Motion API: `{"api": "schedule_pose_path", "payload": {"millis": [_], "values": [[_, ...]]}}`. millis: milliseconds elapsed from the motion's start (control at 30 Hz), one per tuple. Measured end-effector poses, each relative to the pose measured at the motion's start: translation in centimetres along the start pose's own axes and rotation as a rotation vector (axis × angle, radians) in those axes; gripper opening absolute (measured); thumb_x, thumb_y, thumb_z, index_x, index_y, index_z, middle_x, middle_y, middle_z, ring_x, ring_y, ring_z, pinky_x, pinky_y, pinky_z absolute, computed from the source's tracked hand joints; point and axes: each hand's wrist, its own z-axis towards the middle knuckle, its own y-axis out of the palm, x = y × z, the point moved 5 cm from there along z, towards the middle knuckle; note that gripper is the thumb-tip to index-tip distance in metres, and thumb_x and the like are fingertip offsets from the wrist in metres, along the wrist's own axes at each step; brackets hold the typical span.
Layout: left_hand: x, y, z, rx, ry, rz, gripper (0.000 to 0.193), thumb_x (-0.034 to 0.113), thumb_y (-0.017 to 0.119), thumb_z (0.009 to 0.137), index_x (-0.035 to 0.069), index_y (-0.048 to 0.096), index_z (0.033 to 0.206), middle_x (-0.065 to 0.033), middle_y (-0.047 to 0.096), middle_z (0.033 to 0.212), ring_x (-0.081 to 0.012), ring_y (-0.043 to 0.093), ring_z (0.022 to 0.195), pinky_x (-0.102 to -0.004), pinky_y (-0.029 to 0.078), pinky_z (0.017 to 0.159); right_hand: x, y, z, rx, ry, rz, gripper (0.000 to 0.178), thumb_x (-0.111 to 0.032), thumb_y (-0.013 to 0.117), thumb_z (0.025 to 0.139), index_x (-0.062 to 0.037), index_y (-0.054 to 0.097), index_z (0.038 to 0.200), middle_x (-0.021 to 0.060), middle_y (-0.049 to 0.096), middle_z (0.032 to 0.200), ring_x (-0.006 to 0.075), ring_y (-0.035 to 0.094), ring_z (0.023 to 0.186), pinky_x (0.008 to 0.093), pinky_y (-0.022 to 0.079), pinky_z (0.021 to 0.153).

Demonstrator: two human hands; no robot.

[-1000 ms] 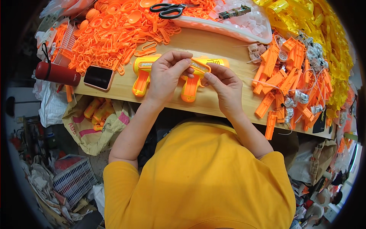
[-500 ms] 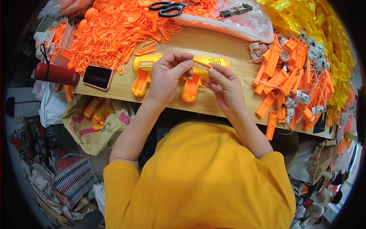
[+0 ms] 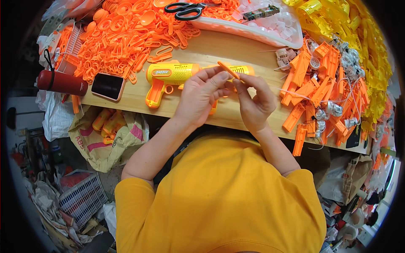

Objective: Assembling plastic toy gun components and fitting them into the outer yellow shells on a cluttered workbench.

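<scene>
Orange strip (image 3: 228, 70) was held up near the centre of the frame, a bit above middle, seen almost edge-on. Long axis slanted from upper left to lower right. Right hand (image 3: 257, 101) was nearer the lower-right end, thumb and forefinger pinching it there. Left hand (image 3: 200, 95) sat lower left of it, thumb and fingers curled in close; couldn't tell whether they gripped the strip too, since fingertips overlapped. Upper-left end stuck up past the left fingertips. Wooden table (image 3: 228, 44) behind: yellow-orange toy gun (image 3: 171, 72) left of the hands, second toy gun (image 3: 241, 69) partly hidden behind them.
</scene>
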Motion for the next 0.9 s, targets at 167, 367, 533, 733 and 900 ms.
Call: {"api": "schedule_pose_path", "payload": {"millis": [167, 367, 533, 733, 900], "values": [[-0.7, 0.5, -0.1, -0.036, -0.026, -0.066, 0.022, 0.011, 0.062, 0.089, 0.000, 0.060, 0.108, -0.0080, 0.066, 0.099, -0.0139, 0.063, 0.085, -0.0279, 0.051, 0.078, -1.6, 0.7, -0.3, -0.070, -0.405, -0.244, 0.037, 0.015, 0.069, 0.070, -0.0025, 0.064, 0.103, 0.0077, 0.068, 0.089, 0.0171, 0.061, 0.070, 0.0250, 0.049, 0.063], [0.8, -1.1, 1.2, -0.069, 0.131, 0.217, 0.023, 0.007, 0.063, 0.088, -0.002, 0.059, 0.109, -0.0081, 0.065, 0.097, -0.0114, 0.062, 0.082, -0.0248, 0.052, 0.075, -0.5, 0.9, 0.1, -0.158, -0.195, -0.138, 0.041, 0.009, 0.072, 0.070, -0.0019, 0.062, 0.108, 0.0102, 0.066, 0.103, 0.0228, 0.061, 0.087, 0.0294, 0.049, 0.076], [3.8, -0.8, 1.8, -0.073, 0.340, 0.881, 0.022, 0.008, 0.067, 0.082, -0.002, 0.064, 0.101, -0.0087, 0.065, 0.091, -0.0142, 0.063, 0.079, -0.0260, 0.051, 0.073, 2.5, 0.6, 1.1, -0.347, -0.112, -0.517, 0.045, -0.012, 0.071, 0.077, -0.0045, 0.057, 0.119, 0.0148, 0.056, 0.121, 0.0348, 0.046, 0.118, 0.0430, 0.034, 0.103], [3.4, 1.4, 1.2, -0.327, 0.605, 1.543, 0.020, 0.004, 0.065, 0.075, -0.004, 0.064, 0.093, -0.0174, 0.055, 0.083, -0.0343, 0.057, 0.079, -0.0384, 0.049, 0.074, 5.1, -0.1, 1.1, -0.540, -0.059, -0.365, 0.042, -0.016, 0.071, 0.079, -0.0044, 0.057, 0.117, 0.0139, 0.056, 0.120, 0.0323, 0.045, 0.118, 0.0411, 0.035, 0.102], [2.7, 2.2, 1.1, -0.340, 0.674, 1.636, 0.012, 0.003, 0.063, 0.075, -0.004, 0.063, 0.085, -0.0176, 0.054, 0.085, -0.0334, 0.057, 0.083, -0.0392, 0.048, 0.077, 5.1, -1.3, 1.1, -0.575, -0.017, -0.303, 0.040, -0.014, 0.070, 0.080, -0.0039, 0.057, 0.117, 0.0129, 0.055, 0.119, 0.0299, 0.046, 0.116, 0.0387, 0.036, 0.101]]}}
